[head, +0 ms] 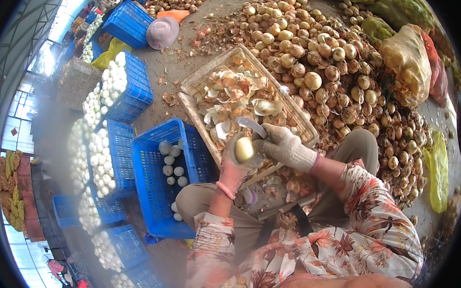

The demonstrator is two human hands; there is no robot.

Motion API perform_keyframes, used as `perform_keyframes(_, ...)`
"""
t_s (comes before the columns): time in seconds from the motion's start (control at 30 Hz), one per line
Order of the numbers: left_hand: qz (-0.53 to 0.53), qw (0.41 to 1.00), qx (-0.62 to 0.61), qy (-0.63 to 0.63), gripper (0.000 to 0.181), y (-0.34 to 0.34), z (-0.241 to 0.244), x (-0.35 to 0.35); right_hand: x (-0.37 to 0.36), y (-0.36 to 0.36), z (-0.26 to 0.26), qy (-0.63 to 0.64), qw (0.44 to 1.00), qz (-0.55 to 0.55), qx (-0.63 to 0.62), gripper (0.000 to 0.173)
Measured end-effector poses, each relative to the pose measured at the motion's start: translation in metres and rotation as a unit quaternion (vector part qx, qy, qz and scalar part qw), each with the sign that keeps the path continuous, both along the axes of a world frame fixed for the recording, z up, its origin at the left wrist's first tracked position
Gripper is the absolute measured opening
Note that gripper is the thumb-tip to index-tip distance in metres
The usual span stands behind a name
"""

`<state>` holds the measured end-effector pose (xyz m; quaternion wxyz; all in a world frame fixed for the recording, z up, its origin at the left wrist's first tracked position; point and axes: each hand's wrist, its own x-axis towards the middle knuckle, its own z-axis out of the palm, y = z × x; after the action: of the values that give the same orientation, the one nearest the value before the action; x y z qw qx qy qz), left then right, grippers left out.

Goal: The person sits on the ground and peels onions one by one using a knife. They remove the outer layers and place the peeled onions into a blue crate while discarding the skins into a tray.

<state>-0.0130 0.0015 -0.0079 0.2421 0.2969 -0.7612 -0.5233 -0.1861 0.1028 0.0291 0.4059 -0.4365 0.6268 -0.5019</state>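
My left hand (233, 167), in a pinkish work glove, is closed around a yellowish onion (245, 149). In a grey-beige knit glove, my right hand (283, 143) grips a knife with a curved blade (251, 126). The blade points up and to the left, just above the onion, and the right fingers are close against its side. Most of the knife's handle is hidden in the glove. Both hands are over the near side of a shallow crate (245, 51) that holds onion skins (231, 91) and peel pieces.
Left of my knee stands a blue plastic crate (142, 180) with several peeled white onions (178, 171). Stacked blue crates (129, 86) of white onions line the left. A large heap of unpeeled onions (313, 81) spreads right, near mesh sacks (406, 64). A pale hat (163, 32) lies further off.
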Motion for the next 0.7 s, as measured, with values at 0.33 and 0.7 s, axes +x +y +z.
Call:
perform_keyframes(0.33, 0.052, 0.913, 0.358, 0.188, 0.072, -0.005, 0.036, 0.011, -0.006, 0.01, 0.006, 0.16, 0.979, -0.027, -0.122, 0.036)
perform_keyframes(0.7, 0.028, 0.956, 0.273, 0.108, 0.076, -0.007, 0.013, 0.016, 0.01, 0.008, -0.006, 0.377, 0.918, 0.07, -0.102, 0.023)
